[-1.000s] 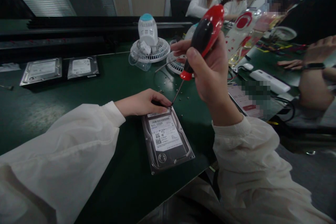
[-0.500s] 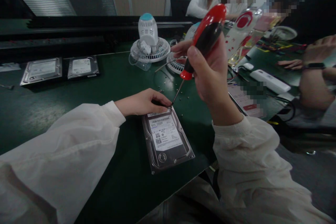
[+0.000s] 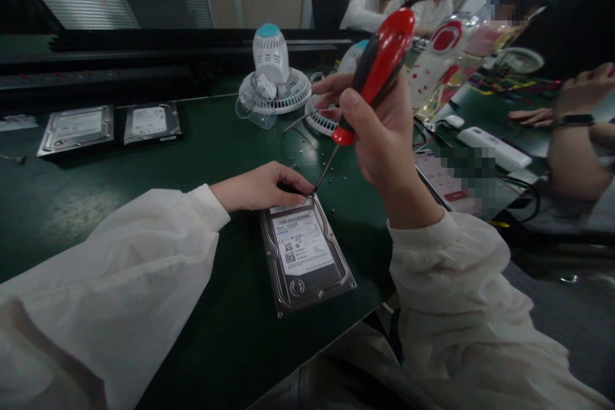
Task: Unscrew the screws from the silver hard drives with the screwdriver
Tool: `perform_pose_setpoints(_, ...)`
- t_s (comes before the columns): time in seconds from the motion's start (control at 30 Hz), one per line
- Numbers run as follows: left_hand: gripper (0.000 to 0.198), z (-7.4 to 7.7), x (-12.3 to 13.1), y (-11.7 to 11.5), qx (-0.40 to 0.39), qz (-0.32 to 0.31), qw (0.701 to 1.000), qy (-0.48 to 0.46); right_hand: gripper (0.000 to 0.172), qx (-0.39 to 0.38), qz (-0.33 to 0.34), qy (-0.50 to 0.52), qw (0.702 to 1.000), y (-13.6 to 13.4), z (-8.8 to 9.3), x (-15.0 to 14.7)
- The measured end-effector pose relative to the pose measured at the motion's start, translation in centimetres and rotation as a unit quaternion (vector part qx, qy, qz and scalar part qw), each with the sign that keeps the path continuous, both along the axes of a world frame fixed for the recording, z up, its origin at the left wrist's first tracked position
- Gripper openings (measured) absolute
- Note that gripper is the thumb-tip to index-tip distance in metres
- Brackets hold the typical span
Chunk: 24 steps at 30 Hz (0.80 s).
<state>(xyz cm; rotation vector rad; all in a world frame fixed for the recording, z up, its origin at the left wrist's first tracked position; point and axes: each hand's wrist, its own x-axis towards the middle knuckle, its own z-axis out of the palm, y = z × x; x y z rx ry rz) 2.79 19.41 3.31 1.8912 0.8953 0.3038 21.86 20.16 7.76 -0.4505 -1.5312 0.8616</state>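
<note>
- Lying on the green table [image 3: 211, 141] at far left: one drive [image 3: 98, 120] and another drive [image 3: 151, 122], side by side, labels up.
- Left hand [image 3: 264, 187]: closed on the far end of the hard drive [image 3: 302, 250], which lies label up, near centre.
- White fan [image 3: 270, 57]: far centre, face down.
- Small screws [image 3: 344, 178]: scattered beyond the hard drive.
- Right hand [image 3: 382, 131]: gripping a red-and-black screwdriver [image 3: 384, 64], tilted, tip at the hard drive's far right corner.
</note>
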Motion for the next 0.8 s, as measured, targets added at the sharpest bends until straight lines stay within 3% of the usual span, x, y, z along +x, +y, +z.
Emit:
perform_pose_setpoints(0.13,0.041,0.12,0.01,-0.06,0.002,0.002,1.000,0.001,0.029,-0.015,0.066,0.003,0.998,-0.21,0.08,0.35)
perform_pose_setpoints(0.27,0.041,0.13,0.09,-0.16,-0.015,0.005,1.000,-0.002,0.024,0.006,0.029,0.003,1.000,-0.02,0.00,0.12)
perform_pose_setpoints(0.37,0.041,0.14,0.14,-0.18,-0.012,0.005,1.000,-0.009,0.031,0.033,-0.003,0.000,0.999,0.20,-0.16,-0.10)
perform_pose_setpoints(0.47,0.041,0.12,0.12,-0.13,-0.001,0.004,1.000,-0.006,0.037,0.011,0.017,0.007,1.000,0.26,-0.16,0.09)
perform_pose_setpoints(0.6,0.043,0.00,0.06,-0.06,-0.009,0.000,1.000,-0.005,0.027,-0.017,0.068,0.019,0.997,0.24,0.08,0.46)
perform_pose_setpoints(0.7,0.042,-0.04,0.06,-0.06,-0.010,0.004,1.000,-0.004,0.020,0.009,0.052,0.007,0.999,0.18,0.18,0.25)
perform_pose_setpoints(0.8,0.042,0.01,0.03,-0.02,-0.014,0.003,1.000,0.002,0.026,0.030,0.013,0.000,0.999,0.08,0.12,-0.11)
